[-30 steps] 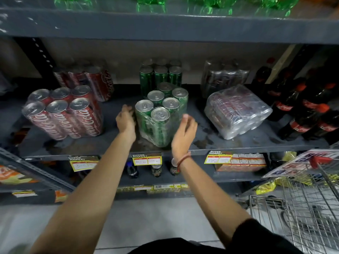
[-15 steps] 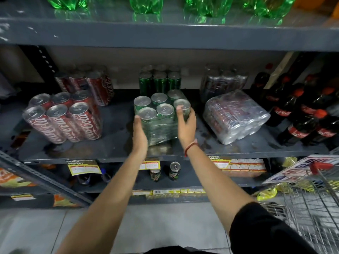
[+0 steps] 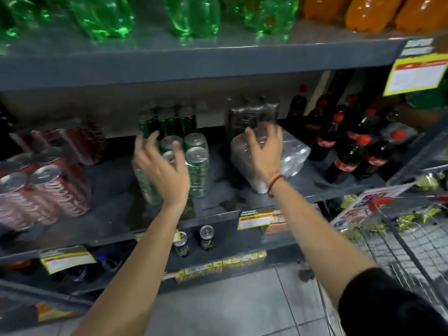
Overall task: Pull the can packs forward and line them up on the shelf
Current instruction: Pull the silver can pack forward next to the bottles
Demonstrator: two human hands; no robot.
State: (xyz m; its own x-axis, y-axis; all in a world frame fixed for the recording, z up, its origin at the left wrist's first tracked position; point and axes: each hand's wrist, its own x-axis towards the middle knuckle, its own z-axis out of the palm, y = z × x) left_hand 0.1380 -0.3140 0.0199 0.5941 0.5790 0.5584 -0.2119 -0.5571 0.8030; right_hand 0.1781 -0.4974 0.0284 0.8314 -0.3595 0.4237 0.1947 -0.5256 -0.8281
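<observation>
A shrink-wrapped pack of green cans (image 3: 196, 166) stands on the grey middle shelf (image 3: 114, 214), a second green pack (image 3: 167, 122) behind it. My left hand (image 3: 162, 170) hovers in front of the green pack's left side, fingers spread, holding nothing. To the right, a clear-wrapped pack of dark cans (image 3: 291, 154) lies tilted on its side, and my right hand (image 3: 264, 151) is spread open just in front of it; contact is unclear through blur. Another dark pack (image 3: 252, 115) stands at the back. A pack of red cola cans (image 3: 43, 190) leans at the left, one more red pack (image 3: 82, 141) behind.
Dark cola bottles with red caps (image 3: 351, 151) crowd the shelf's right end. Green and orange bottles (image 3: 194, 18) fill the shelf above. Two loose cans (image 3: 194, 241) stand on the lower shelf. A wire shopping cart (image 3: 400, 238) sits close at the right.
Both hands have let go of the green can pack. My right hand has moved right to the dark can pack and my left hand has lifted away. The view swung right.
</observation>
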